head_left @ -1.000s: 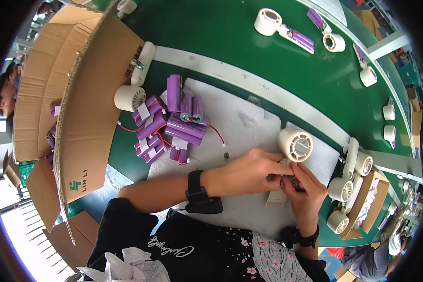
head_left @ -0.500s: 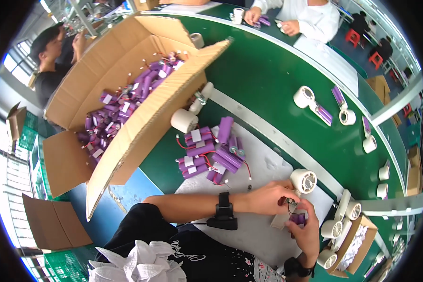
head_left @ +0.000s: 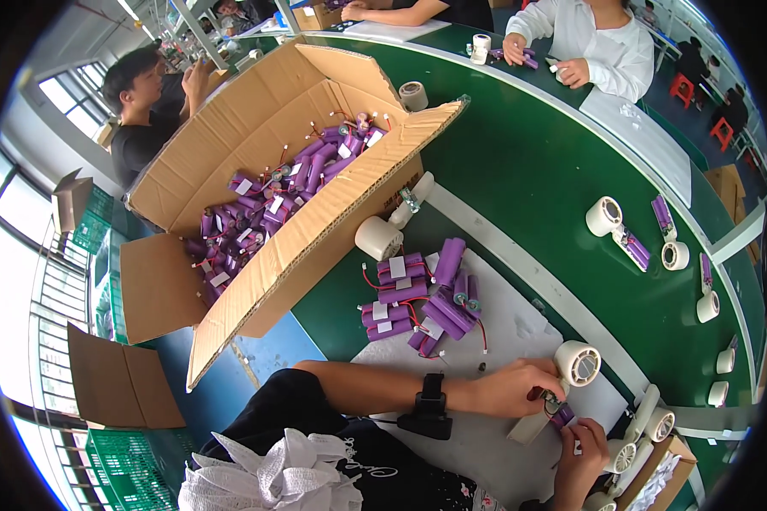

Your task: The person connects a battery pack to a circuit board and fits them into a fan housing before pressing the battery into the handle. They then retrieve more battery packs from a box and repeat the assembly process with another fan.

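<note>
My left hand [head_left: 520,387] is closed on a white handheld fan [head_left: 579,364], just below its round, grilled head. Small electronic parts and a purple battery pack [head_left: 562,415] show in the fan's opened handle. A pale handle piece [head_left: 528,427] juts out below my left fingers. My right hand [head_left: 581,460] is curled beside the battery's lower end, with a small white piece [head_left: 578,445] showing between its fingers; what that piece is I cannot make out. Left of my hands, several purple battery packs [head_left: 426,298] with red wires lie on the pale worktop sheet [head_left: 486,468].
An open cardboard box [head_left: 315,230] full of purple battery packs stands at left. White fans [head_left: 620,456] and a small carton [head_left: 669,481] crowd the right. Part-assembled fans [head_left: 605,216] lie along the green table [head_left: 511,162]. A co-worker in white [head_left: 609,43] sits across.
My right hand has drawn down and away from the fan's neck, past the battery pack. My left hand keeps its hold on the fan. The whole view has shifted.
</note>
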Tool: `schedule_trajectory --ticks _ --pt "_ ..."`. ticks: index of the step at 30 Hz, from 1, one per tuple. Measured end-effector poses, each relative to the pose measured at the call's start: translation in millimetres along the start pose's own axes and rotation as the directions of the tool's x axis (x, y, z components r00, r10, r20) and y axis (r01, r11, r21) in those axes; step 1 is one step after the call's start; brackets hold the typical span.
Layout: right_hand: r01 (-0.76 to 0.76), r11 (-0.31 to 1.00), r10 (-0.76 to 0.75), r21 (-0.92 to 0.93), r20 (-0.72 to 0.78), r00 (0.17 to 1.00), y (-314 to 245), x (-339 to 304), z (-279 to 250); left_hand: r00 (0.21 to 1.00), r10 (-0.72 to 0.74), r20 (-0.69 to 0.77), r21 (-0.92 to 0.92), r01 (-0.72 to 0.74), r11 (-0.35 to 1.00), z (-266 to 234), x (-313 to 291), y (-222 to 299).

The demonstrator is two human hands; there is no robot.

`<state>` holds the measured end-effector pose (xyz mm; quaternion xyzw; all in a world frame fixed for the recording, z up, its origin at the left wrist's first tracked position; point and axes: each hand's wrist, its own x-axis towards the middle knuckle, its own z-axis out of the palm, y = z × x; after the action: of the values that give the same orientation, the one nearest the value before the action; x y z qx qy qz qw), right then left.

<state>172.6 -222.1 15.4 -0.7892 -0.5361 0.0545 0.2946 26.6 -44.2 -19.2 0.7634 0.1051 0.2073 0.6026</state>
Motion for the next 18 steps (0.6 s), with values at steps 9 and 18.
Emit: schedule_trajectory --ticks 9,18 --pt "0.172 0.958 -0.159 -0.231 0.071 0.985 -30.5 7.7 -8.5 1.0 0.006 -0.004 0.003 -0.006 1.0 0.8 -0.5 -0.7" --pt "0.058 0.965 -0.061 -0.254 -0.004 0.998 -17.9 -2.1 9.8 1.0 0.024 0.003 0.024 -0.024 0.999 0.9 -2.2 -3.0"
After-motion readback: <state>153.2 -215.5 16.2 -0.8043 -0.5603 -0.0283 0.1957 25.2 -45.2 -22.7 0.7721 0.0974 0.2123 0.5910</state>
